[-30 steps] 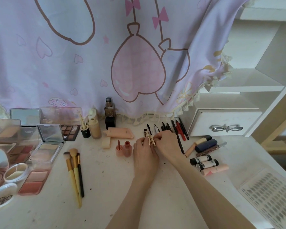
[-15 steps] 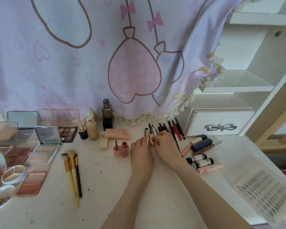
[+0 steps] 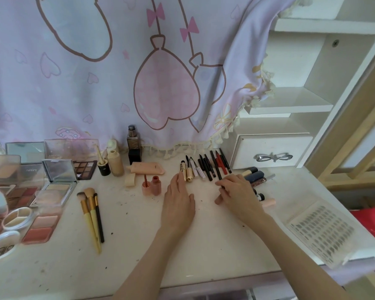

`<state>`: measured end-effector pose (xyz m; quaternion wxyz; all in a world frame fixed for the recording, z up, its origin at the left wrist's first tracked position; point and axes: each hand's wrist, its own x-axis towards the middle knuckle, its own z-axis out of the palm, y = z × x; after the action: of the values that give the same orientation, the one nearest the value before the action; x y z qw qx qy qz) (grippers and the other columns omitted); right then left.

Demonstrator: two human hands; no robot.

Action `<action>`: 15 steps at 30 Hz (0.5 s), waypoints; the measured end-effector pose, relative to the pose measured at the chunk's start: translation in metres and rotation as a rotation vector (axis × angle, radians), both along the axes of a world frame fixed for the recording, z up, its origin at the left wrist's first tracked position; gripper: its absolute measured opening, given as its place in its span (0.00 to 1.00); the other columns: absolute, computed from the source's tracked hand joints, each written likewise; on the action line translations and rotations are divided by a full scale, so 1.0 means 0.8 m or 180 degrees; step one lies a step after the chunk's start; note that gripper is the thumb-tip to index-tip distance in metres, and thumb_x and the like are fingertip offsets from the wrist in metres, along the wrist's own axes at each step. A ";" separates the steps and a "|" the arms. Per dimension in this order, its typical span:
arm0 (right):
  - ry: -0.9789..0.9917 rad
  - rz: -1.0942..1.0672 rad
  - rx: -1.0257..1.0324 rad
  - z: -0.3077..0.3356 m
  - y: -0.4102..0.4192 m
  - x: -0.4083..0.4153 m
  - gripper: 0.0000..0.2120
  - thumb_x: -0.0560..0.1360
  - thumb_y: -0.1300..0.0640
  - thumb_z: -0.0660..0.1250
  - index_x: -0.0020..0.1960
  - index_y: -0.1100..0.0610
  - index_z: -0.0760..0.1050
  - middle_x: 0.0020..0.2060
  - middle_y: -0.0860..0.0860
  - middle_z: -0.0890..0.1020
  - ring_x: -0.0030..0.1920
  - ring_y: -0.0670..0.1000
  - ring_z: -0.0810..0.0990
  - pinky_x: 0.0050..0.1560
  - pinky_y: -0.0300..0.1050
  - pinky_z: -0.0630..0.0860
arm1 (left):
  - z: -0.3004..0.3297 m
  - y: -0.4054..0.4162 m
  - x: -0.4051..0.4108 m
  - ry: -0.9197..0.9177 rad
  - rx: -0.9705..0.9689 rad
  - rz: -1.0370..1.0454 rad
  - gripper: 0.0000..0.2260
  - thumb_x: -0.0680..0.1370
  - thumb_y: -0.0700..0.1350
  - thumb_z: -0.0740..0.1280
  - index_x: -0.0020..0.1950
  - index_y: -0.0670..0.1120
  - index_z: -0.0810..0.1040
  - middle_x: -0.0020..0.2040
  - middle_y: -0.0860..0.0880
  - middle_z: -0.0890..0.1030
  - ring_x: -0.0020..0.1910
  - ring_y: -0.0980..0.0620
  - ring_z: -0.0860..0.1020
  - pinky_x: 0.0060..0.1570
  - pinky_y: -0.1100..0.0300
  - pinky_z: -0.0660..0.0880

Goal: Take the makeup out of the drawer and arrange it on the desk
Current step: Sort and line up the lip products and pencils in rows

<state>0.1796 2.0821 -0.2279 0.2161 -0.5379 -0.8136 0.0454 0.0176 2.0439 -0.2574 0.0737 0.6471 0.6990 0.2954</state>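
Right hand (image 3: 236,193) covers the tubes at centre right.
Its curled fingers' grip is unclear; left hand (image 3: 178,200) lies flat, fingers together, beside gold mascara (image 3: 183,169).

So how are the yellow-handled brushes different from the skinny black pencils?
The makeup brushes have pale yellow handles and fluffy heads; the black pencils are dark, thin and pointed. There are only three brushes, but many more pencils. The brushes lie left of the hands, the pencils just beyond them. Both groups lie flat in neat rows on the desk.
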 end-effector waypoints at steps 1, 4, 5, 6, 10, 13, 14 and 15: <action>-0.0119 -0.0003 -0.0024 -0.001 -0.002 0.008 0.13 0.78 0.59 0.61 0.59 0.55 0.78 0.55 0.50 0.78 0.58 0.53 0.70 0.57 0.46 0.64 | -0.001 -0.004 0.001 0.0033 -0.0011 -0.0041 0.28 0.79 0.44 0.57 0.75 0.42 0.48 0.74 0.45 0.55 0.71 0.49 0.59 0.67 0.60 0.58; -0.0463 0.0089 -0.0064 -0.003 -0.008 0.021 0.13 0.78 0.57 0.60 0.61 0.51 0.76 0.56 0.48 0.75 0.59 0.51 0.68 0.57 0.44 0.63 | -0.004 -0.014 0.002 0.0083 -0.0092 -0.0058 0.28 0.80 0.46 0.55 0.76 0.42 0.46 0.76 0.45 0.53 0.74 0.50 0.55 0.71 0.60 0.55; -0.0548 0.0128 -0.0058 -0.003 -0.008 0.022 0.13 0.78 0.56 0.60 0.61 0.50 0.76 0.56 0.48 0.74 0.60 0.50 0.68 0.56 0.44 0.63 | -0.004 -0.017 0.003 0.0121 -0.0118 -0.0041 0.28 0.80 0.47 0.55 0.76 0.42 0.45 0.76 0.45 0.52 0.74 0.50 0.55 0.71 0.60 0.54; -0.0629 0.0169 -0.0035 -0.002 -0.009 0.022 0.13 0.78 0.56 0.60 0.61 0.50 0.76 0.57 0.48 0.74 0.60 0.51 0.67 0.56 0.44 0.62 | -0.005 -0.020 0.003 0.0175 -0.0142 -0.0018 0.28 0.80 0.47 0.54 0.76 0.42 0.45 0.76 0.45 0.52 0.74 0.50 0.54 0.71 0.60 0.53; -0.0880 0.0363 0.0060 0.001 -0.004 0.017 0.13 0.77 0.56 0.60 0.60 0.50 0.76 0.56 0.50 0.73 0.59 0.52 0.67 0.54 0.43 0.60 | -0.007 -0.033 0.003 0.0403 -0.0216 0.0034 0.27 0.81 0.49 0.50 0.76 0.41 0.45 0.77 0.44 0.51 0.75 0.49 0.51 0.72 0.59 0.49; -0.1020 0.0499 0.0108 0.004 0.002 0.014 0.12 0.78 0.57 0.60 0.59 0.51 0.76 0.56 0.50 0.72 0.59 0.52 0.67 0.53 0.43 0.59 | -0.008 -0.039 0.002 0.0543 -0.0233 0.0062 0.26 0.81 0.50 0.49 0.76 0.41 0.46 0.77 0.44 0.51 0.75 0.49 0.50 0.73 0.59 0.47; -0.1054 0.0511 0.0125 0.005 0.003 0.014 0.11 0.78 0.57 0.60 0.59 0.51 0.75 0.56 0.50 0.72 0.59 0.52 0.67 0.53 0.43 0.59 | -0.008 -0.040 0.002 0.0591 -0.0245 0.0068 0.26 0.81 0.51 0.48 0.76 0.40 0.47 0.77 0.44 0.51 0.75 0.49 0.50 0.73 0.59 0.46; -0.1089 0.0512 0.0137 0.005 0.004 0.015 0.10 0.78 0.57 0.60 0.58 0.51 0.74 0.57 0.49 0.71 0.59 0.52 0.67 0.52 0.43 0.60 | -0.008 -0.041 0.002 0.0634 -0.0263 0.0070 0.26 0.81 0.51 0.48 0.76 0.40 0.47 0.77 0.44 0.52 0.76 0.49 0.49 0.73 0.59 0.46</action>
<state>0.1914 2.0854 -0.2238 0.0817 -0.4663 -0.8796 -0.0470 0.0194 2.0113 -0.2639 0.0272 0.6620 0.7215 0.2013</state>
